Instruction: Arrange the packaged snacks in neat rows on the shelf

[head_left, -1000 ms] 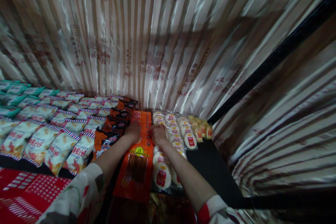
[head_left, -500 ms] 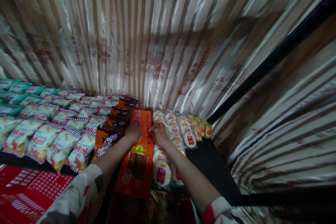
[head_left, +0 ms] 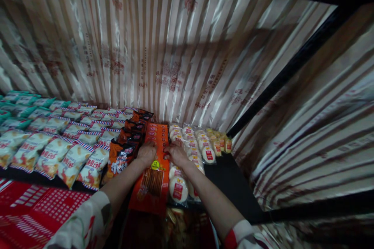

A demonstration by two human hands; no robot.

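A long orange snack packet, with a clear window showing brown strips, lies lengthwise on the black shelf. My left hand is on its left edge, fingers curled over it. On the opposite edge, my right hand pinches the packet with bent fingers; part of the grip is hidden. Rows of round white crackers in clear wrappers lie right beside it, partly under my right wrist. Orange-and-black snack bags stand in a column to the left of my left hand.
White chip bags and green bags fill the left side. Small yellow packs sit near a slanted black post. A red perforated basket is at lower left. Striped sheeting hangs behind the black shelf.
The view has shifted slightly, showing more of the dark beam above. Both hands have come a little nearer along the orange packet, which has hardly moved.
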